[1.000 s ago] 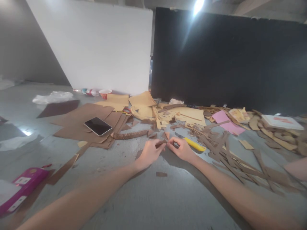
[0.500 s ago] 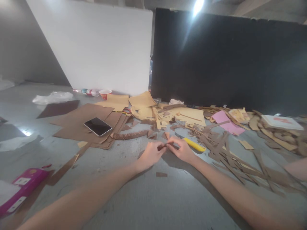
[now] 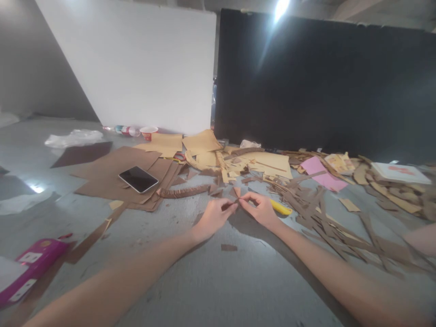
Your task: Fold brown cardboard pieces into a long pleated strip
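Note:
My left hand (image 3: 215, 218) and my right hand (image 3: 262, 211) meet fingertip to fingertip just above the grey table. Both are closed in a pinch on a tiny piece of brown cardboard (image 3: 237, 201), mostly hidden by the fingers. Right behind them lies a small folded brown piece (image 3: 235, 191). A yellow utility knife (image 3: 281, 207) rests beside my right hand, its front end covered by that hand. Nearer to me, a short brown cardboard strip (image 3: 229, 247) lies flat on the table. A curved, fringed brown strip (image 3: 185, 192) is beyond my left hand.
Brown cardboard sheets (image 3: 102, 181) lie at left with a phone (image 3: 138, 179) on top. A magenta case (image 3: 41, 259) is at near left. Cardboard scraps (image 3: 323, 218) spread across the right, with pink paper (image 3: 322, 173) behind. Someone's arm (image 3: 422, 239) shows at the right edge.
My right hand has shifted slightly and turned, now covering the front of the utility knife. The fingertips of both hands have moved up a little, still together.

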Demonstrator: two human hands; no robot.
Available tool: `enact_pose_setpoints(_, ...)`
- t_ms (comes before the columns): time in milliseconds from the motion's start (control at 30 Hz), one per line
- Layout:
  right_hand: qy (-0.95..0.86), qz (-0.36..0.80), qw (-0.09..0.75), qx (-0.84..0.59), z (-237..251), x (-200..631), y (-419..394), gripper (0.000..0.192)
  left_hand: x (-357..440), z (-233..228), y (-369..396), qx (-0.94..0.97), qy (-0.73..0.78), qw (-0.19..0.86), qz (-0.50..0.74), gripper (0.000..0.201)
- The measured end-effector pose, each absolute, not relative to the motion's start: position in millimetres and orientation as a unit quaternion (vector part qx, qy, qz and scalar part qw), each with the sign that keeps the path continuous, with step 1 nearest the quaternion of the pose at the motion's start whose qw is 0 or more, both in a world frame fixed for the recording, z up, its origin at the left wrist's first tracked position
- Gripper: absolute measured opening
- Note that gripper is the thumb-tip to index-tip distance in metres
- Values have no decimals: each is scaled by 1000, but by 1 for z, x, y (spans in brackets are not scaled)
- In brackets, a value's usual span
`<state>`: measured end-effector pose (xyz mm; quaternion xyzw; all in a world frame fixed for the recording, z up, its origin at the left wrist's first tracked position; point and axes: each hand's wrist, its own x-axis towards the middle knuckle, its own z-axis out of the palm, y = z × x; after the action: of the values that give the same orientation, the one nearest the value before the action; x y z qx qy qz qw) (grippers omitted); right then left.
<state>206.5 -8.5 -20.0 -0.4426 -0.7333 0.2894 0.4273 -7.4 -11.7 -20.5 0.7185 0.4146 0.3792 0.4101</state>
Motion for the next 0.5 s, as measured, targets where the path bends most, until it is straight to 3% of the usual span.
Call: enact_pose_setpoints(500,-758,306,415,-399,-21,207,-5,24,-6,-17,-14,736,395,408,370,29)
